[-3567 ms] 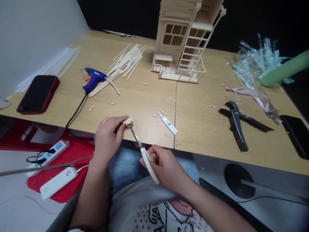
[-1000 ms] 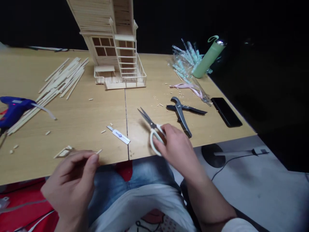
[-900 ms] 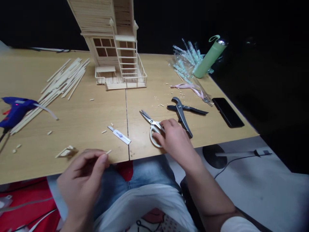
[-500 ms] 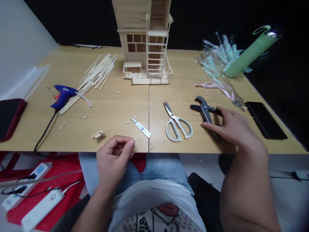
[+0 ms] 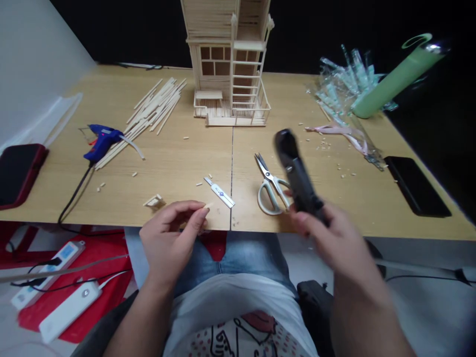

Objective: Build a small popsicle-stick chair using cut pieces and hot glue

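Near the table's front edge, my left hand (image 5: 174,228) pinches a small wooden stick (image 5: 208,205) between thumb and fingers. My right hand (image 5: 327,228) grips the dark cutter tool (image 5: 299,176), which is blurred and raised above the table, its head pointing up and left. Behind the cutter and partly hidden by it lie the scissors (image 5: 268,191) with pale handles. A small white craft knife (image 5: 220,192) rests between my hands. Just beyond my left hand sits a small wooden piece (image 5: 154,201).
A wooden stick house (image 5: 230,84) stands at the back. Loose sticks (image 5: 156,106) and a blue glue gun (image 5: 102,143) lie left, beside a red-cased phone (image 5: 20,173). At right are a black phone (image 5: 416,186), plastic wrappers (image 5: 334,84) and a green bottle (image 5: 394,77).
My right hand has closed round the cutter, lifted it off the table and carried it left, beside the scissors. My left hand still holds the stick. The view has shifted slightly.
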The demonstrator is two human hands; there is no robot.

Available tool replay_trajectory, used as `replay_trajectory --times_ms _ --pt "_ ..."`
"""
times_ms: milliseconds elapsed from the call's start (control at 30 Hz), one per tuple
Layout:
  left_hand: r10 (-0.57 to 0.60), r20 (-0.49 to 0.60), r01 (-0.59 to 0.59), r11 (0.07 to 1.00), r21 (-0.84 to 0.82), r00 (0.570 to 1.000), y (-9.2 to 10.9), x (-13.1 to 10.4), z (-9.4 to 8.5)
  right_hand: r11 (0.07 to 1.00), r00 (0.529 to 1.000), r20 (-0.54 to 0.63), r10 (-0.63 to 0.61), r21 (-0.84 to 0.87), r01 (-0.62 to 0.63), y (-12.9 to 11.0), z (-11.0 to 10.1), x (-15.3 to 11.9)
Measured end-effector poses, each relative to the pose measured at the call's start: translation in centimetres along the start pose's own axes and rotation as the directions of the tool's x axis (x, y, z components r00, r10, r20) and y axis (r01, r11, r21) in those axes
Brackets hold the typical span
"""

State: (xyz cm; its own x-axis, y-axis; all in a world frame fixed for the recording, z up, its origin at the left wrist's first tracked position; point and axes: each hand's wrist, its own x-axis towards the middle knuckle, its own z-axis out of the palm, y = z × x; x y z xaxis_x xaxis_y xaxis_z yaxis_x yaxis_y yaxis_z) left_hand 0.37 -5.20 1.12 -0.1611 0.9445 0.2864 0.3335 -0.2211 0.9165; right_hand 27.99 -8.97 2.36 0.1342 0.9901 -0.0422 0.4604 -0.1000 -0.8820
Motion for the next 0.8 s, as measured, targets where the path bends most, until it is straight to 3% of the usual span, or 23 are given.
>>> replay_trajectory --times_ms 33,100,133,200,267,367,433,533,667,800 --pt "-0.014 -0.001 0.014 1.000 -0.015 1.000 0.1 -0.1 0.0 0.985 0.986 0.157 0.051 0.158 -0.076 -0.7 1.5 -0.9" --pt "0.015 -0.019 -0.015 1.000 0.018 1.000 0.3 -0.2 0.0 0.904 0.901 0.430 0.055 0.362 -0.227 -2.0 4.3 -2.4" --pt "0.057 -0.030 -0.055 0.996 0.067 0.998 0.4 -0.2 -0.1 0.859 0.850 0.525 0.046 0.414 -0.302 -2.5 5.5 -2.9" --pt "0.153 -0.038 -0.144 0.972 0.187 0.987 0.5 -0.2 -0.4 0.776 0.792 0.610 0.026 0.486 -0.401 -3.1 7.2 -3.6" --pt "0.157 -0.005 -0.151 0.957 0.248 0.988 0.7 0.0 -0.7 0.743 0.790 0.613 0.028 0.516 -0.426 -3.2 7.9 -3.8" --pt "-0.097 0.138 0.084 0.992 0.097 0.986 1.0 0.4 -1.2 0.797 0.819 0.573 0.025 0.484 -0.362 -3.0 7.8 -3.5" --pt "-0.267 0.258 0.295 0.952 -0.077 0.929 1.0 0.7 -1.4 0.841 0.825 0.564 0.014 0.439 -0.315 -2.8 7.5 -3.3" --pt "-0.380 0.355 0.480 0.837 -0.261 0.854 0.7 1.1 -1.5 0.879 0.828 0.561 0.013 0.388 -0.277 -2.6 7.5 -3.4" --pt "-0.432 0.404 0.573 0.739 -0.353 0.806 0.5 1.3 -1.2 0.911 0.823 0.568 -0.002 0.341 -0.234 -2.5 8.0 -3.5" --pt "-0.460 0.375 0.586 0.716 -0.379 0.805 0.8 1.5 -0.7 0.926 0.825 0.565 -0.020 0.322 -0.198 -2.3 8.2 -3.2"
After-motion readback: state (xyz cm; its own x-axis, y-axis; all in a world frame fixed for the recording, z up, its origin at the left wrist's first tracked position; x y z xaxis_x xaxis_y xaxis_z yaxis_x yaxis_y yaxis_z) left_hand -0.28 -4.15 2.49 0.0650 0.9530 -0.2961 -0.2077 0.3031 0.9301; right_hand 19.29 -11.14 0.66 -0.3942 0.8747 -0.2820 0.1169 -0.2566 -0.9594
